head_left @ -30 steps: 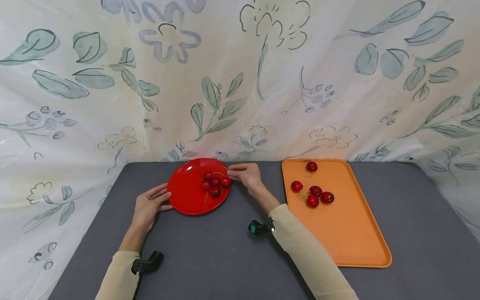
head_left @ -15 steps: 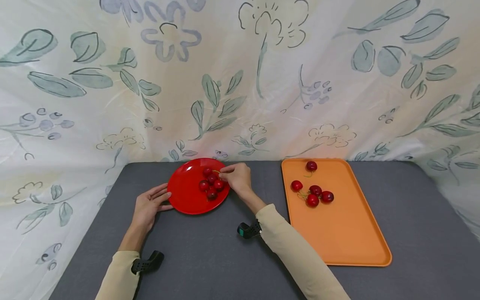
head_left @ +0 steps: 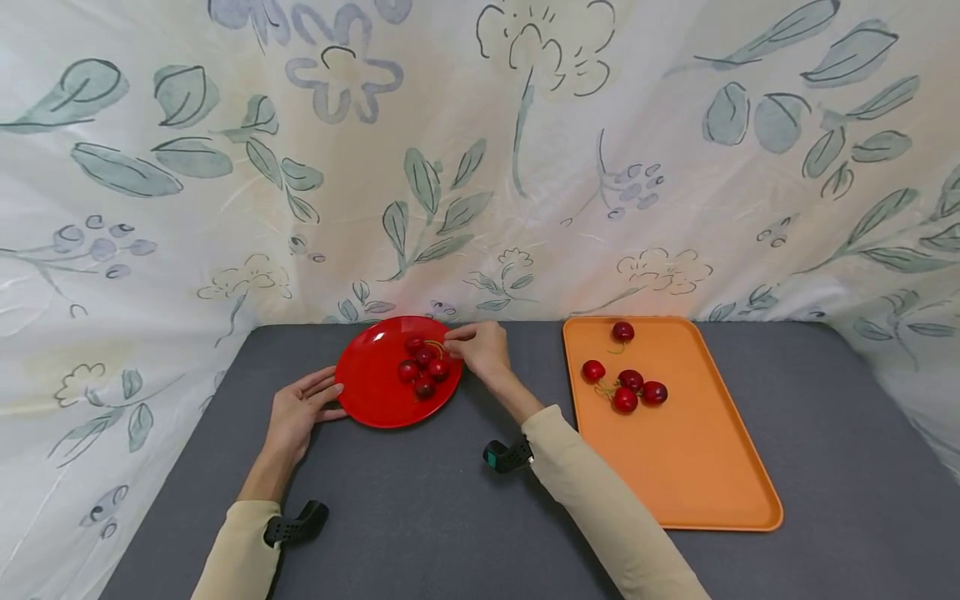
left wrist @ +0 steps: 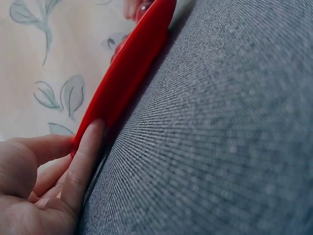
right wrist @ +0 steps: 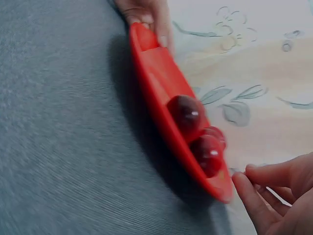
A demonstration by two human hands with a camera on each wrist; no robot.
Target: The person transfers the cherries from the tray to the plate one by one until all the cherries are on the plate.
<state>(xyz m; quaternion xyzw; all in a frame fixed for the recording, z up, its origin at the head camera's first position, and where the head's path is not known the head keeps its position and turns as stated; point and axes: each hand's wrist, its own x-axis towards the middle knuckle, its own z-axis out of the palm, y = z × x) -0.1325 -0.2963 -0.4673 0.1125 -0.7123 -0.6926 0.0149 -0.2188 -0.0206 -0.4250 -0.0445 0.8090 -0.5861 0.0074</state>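
A round red plate (head_left: 375,375) stands on the grey tabletop, with several dark red cherries (head_left: 424,389) clustered on its right half. At its left rim my left hand (head_left: 294,412) grips the plate's edge; in the left wrist view one digit (left wrist: 88,147) lies against the outer wall. My right hand (head_left: 482,350) is at the plate's upper right rim, close by a curved cherry stem (head_left: 435,343). In the right wrist view its thumb and forefinger tips (right wrist: 239,177) come close together just off the rim, and no cherry shows between them.
To the right lies an orange rectangular tray (head_left: 697,467), holding several cherries (head_left: 625,401) in its upper part, and the right sleeve (head_left: 600,492) overlaps its left edge. A floral cloth (head_left: 450,125) hangs behind the grey table (head_left: 405,517).
My right hand moved left over the plate's right side, then drew back slightly right. The cherries on the plate shifted a little left. My left hand stayed at the rim.
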